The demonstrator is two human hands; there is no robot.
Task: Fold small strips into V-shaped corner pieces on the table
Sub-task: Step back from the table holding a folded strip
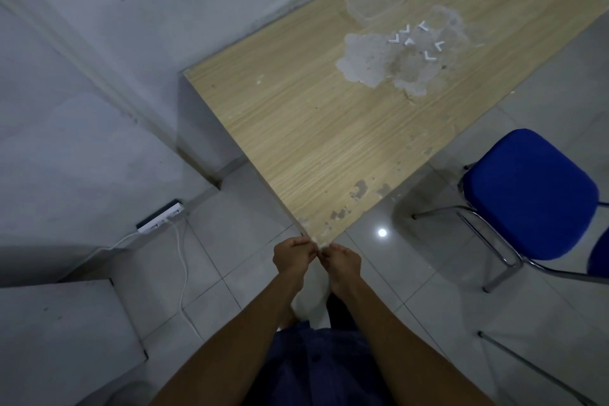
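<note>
Left hand (293,257) and right hand (342,260) are held just off the near corner of the tabletop (296,142). Fingers are curled, tips pinched together on what is judged to be a small strip (318,249), too small to confirm. Finished V-pieces (417,41) are laid well apart, by the clear container (375,2). Strip is expected to be feather-light, thin, easily creased. It is best pinched at both ends, fold pressed mid-length.

V-shaped pieces (416,39) on the table (296,128), far end, container (375,0) just behind them, chair (527,191) off to the right
</note>
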